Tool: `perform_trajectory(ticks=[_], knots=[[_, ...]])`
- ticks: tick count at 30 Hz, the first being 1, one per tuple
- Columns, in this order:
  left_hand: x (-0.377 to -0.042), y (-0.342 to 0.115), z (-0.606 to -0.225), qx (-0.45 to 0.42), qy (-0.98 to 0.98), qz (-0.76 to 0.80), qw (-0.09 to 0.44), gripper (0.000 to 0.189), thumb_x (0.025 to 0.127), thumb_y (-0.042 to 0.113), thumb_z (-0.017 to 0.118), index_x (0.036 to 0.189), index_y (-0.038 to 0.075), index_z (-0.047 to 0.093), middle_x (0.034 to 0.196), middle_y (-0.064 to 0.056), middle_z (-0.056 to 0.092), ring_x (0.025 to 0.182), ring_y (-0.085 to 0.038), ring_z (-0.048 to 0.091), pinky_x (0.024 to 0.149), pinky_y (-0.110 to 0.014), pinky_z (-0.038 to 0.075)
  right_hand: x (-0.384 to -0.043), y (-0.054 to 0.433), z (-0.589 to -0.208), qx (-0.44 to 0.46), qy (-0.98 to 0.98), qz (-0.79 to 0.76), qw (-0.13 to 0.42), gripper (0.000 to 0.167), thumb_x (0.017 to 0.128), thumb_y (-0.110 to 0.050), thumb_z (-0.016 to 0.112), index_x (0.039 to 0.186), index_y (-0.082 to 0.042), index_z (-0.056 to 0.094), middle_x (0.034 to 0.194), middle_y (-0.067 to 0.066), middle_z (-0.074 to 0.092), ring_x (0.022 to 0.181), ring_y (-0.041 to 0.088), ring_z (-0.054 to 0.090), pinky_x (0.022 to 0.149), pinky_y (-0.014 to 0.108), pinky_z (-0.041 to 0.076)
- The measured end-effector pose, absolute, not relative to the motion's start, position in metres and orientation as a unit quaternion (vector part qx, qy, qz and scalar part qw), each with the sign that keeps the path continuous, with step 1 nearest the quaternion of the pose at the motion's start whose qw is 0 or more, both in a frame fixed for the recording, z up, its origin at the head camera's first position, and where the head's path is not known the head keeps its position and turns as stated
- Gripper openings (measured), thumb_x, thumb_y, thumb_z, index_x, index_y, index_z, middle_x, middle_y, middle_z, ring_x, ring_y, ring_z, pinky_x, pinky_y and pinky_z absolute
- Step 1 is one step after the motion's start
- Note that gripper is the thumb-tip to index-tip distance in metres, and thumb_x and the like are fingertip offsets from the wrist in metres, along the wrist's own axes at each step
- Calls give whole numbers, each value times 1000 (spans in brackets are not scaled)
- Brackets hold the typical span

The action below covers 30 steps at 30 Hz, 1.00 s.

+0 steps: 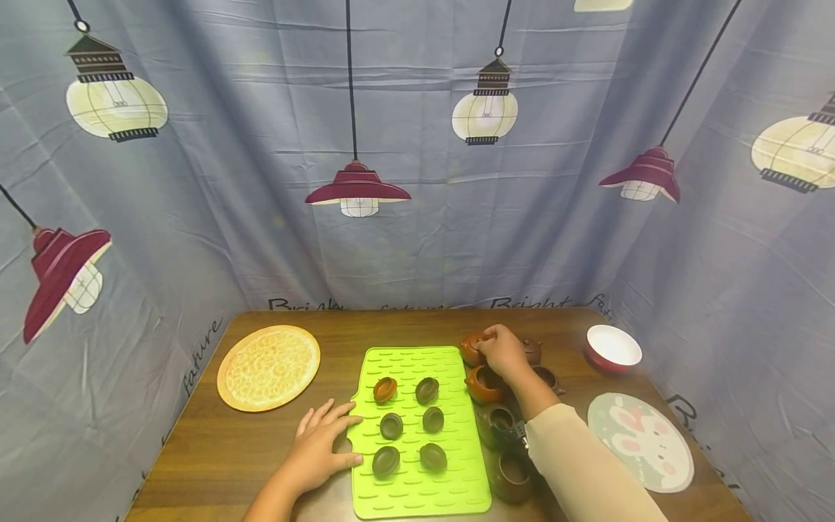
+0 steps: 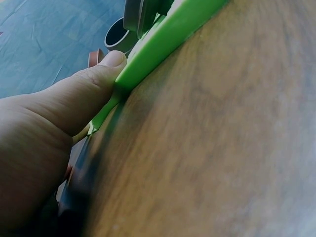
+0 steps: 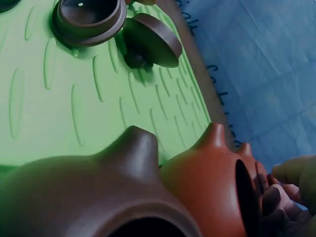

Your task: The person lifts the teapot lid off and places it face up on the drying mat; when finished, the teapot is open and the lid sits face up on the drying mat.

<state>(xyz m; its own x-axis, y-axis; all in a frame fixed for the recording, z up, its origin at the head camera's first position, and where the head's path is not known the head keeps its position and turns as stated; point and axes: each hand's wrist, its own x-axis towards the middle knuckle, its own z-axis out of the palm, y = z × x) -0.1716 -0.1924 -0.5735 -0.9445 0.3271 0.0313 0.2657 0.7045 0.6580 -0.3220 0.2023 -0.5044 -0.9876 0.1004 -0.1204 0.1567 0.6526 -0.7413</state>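
Observation:
At the left edge of the green mat, my left hand lies with fingers spread. Its fingertips rest on the mat's edge, and in the left wrist view the thumb touches that rim. My right hand reaches to the back of the teapots and pinches the lid on an orange-red teapot. Fingers partly hide that lid. In front stands an open orange teapot, nearer me dark brown ones. On the mat lie an orange lid and several dark lids, turned underside up.
A round yellow patterned mat lies at the back left. On the right are a red bowl with white inside and a round rabbit mat. More teapots stand beyond my right forearm. A printed curtain encloses the table.

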Motion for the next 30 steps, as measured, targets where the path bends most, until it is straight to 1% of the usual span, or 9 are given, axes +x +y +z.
perform_trajectory(ticks=[6, 9, 12, 16, 22, 24, 27, 30], knots=[[-172, -192, -575, 165, 923, 345, 44, 69, 83, 52, 83, 141, 19, 64, 165, -4, 43, 158, -45, 21, 123, -73, -3, -326, 199, -514, 76, 909, -408, 24, 30, 102, -20, 66, 126, -3, 61, 123, 18, 68, 111, 36, 66, 87, 47, 57], [-172, -192, -575, 166, 924, 343, 41, 69, 83, 52, 83, 141, 19, 64, 165, -4, 44, 157, -45, 21, 123, -73, -2, -327, 198, -517, 80, 907, -412, 20, 26, 103, -21, 65, 123, -4, 62, 123, 17, 68, 112, 36, 66, 87, 47, 56], [-172, -193, -576, 165, 924, 342, 40, 69, 83, 53, 83, 141, 19, 64, 165, -3, 44, 158, -45, 21, 123, -72, -2, -328, 198, -519, 83, 904, -418, 21, 23, 104, -21, 63, 122, -6, 61, 122, 16, 67, 110, 34, 65, 84, 44, 55], [-173, -193, -575, 165, 923, 346, 41, 69, 83, 52, 84, 141, 19, 64, 165, -3, 43, 158, -44, 21, 123, -72, -3, -328, 197, -518, 79, 903, -423, 19, 21, 106, -20, 59, 122, -6, 60, 122, 17, 66, 104, 32, 63, 78, 39, 54], [-173, -193, -574, 164, 923, 346, 45, 69, 84, 51, 83, 142, 20, 63, 166, -3, 43, 158, -44, 20, 123, -72, -3, -326, 196, -516, 75, 904, -420, 13, 25, 110, -23, 53, 129, -7, 54, 131, 20, 63, 107, 33, 63, 78, 40, 54], [-173, -193, -574, 166, 923, 345, 45, 69, 84, 52, 83, 142, 19, 63, 166, -3, 42, 158, -44, 20, 123, -72, -3, -325, 197, -516, 76, 898, -432, 12, 25, 112, -23, 50, 130, -6, 51, 128, 20, 64, 104, 33, 65, 77, 40, 54], [-173, -193, -575, 167, 923, 344, 43, 69, 84, 52, 83, 141, 19, 63, 166, -3, 43, 158, -44, 20, 123, -73, -3, -324, 195, -515, 83, 880, -467, 10, 23, 113, -21, 47, 129, -5, 48, 121, 20, 65, 96, 30, 68, 73, 36, 55], [-172, -193, -575, 166, 924, 343, 44, 69, 84, 53, 82, 141, 20, 64, 166, -2, 43, 158, -44, 21, 123, -73, -3, -323, 193, -511, 92, 851, -517, 10, 23, 113, -16, 44, 131, -1, 47, 123, 21, 64, 93, 25, 68, 73, 29, 56]])
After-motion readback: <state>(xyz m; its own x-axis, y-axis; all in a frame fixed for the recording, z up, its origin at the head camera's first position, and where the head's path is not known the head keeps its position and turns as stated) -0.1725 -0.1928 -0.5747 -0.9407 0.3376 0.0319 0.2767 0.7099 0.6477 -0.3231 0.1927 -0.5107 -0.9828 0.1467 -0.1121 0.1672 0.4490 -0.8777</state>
